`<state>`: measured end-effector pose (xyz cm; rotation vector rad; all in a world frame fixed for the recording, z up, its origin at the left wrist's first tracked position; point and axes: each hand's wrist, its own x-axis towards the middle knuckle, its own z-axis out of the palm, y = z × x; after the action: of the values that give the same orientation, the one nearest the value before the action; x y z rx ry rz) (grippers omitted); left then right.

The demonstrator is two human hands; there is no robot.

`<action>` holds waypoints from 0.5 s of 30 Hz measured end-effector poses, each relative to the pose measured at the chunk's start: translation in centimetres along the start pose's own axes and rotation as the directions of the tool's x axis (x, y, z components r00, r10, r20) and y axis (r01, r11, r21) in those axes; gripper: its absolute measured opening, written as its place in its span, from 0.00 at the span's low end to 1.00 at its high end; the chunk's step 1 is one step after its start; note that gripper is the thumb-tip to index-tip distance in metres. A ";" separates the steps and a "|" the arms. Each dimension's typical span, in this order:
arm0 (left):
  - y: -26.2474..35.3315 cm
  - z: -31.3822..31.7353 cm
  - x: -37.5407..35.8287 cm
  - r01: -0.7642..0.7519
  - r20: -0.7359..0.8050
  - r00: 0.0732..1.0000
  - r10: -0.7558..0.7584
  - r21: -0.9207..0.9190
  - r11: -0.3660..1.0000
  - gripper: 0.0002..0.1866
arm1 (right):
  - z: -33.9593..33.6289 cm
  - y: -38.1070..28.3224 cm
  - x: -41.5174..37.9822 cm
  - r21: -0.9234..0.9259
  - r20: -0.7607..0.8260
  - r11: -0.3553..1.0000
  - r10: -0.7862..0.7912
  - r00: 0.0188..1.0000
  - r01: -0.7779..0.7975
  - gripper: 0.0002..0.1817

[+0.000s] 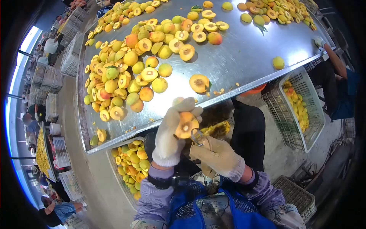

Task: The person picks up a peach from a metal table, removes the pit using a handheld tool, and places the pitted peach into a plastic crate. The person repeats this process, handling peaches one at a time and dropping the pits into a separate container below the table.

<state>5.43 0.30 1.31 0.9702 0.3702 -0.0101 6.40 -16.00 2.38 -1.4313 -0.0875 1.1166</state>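
My left hand (pixel 167 133), in a pale knit glove, holds a halved yellow peach (pixel 183 128) with its cut face turned toward my right hand. My gloved right hand (pixel 221 155) grips a small metal pitting tool (pixel 197 136), its looped end at the lower right edge of the cut face. Beyond my hands, a single peach half (pixel 199 83) lies cut side up near the front edge of the metal table (pixel 236 57). A big heap of halved peaches (pixel 114 80) spreads over the table's left side.
Below the table's left edge stands a crate of peach halves (pixel 131 164). A plastic crate (pixel 305 114) with more fruit is at the right, beside a co-worker's arm (pixel 335 61). Another fruit pile (pixel 282 11) lies at the far right. Stacked crates (pixel 45 78) line the left.
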 end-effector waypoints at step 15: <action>-0.5 1.4 -3.8 -0.043 0.026 0.999 0.039 0.203 0.978 0.33 | 1.9 -2.2 -1.6 -0.191 -0.432 0.963 -0.255 0.865 0.188 0.15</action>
<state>2.19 -1.69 2.77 1.1789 0.3328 -0.0218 5.56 -15.15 5.44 -1.7311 0.0008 0.5736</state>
